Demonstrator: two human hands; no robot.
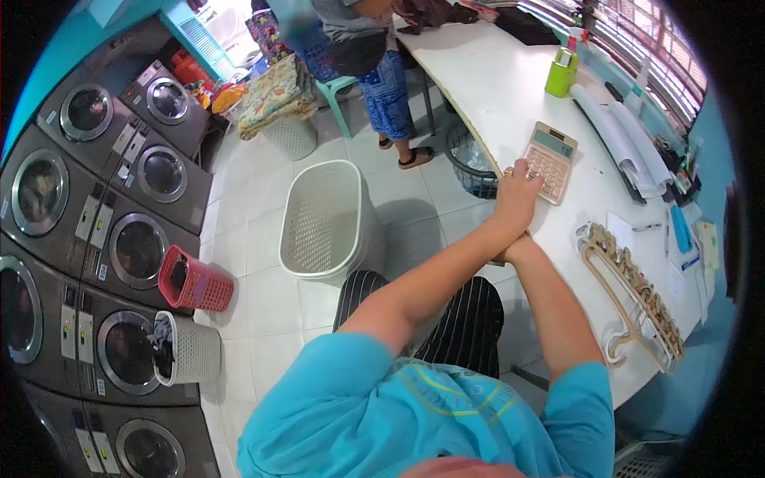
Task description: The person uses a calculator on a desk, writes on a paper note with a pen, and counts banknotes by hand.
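Note:
My left hand (518,196) rests on the keys of a beige calculator (551,162) that lies on the white table. Its fingers are bent a little and apart, and one wears a ring. Crossing beneath my left forearm, my right hand (519,249) is at the table's edge, with its fingers mostly hidden. I cannot make out whether it holds anything. Several beige and white hangers (613,299) lie bunched on the table to the right of my arms.
A white laundry basket (360,253) stands on the floor ahead of my legs. Stacked dryers (131,251) line the left, with a pink basket (209,288) and a grey basket (198,350) before them. Another person (382,88) stands at the far table end. A green bottle (562,73) sits by the window.

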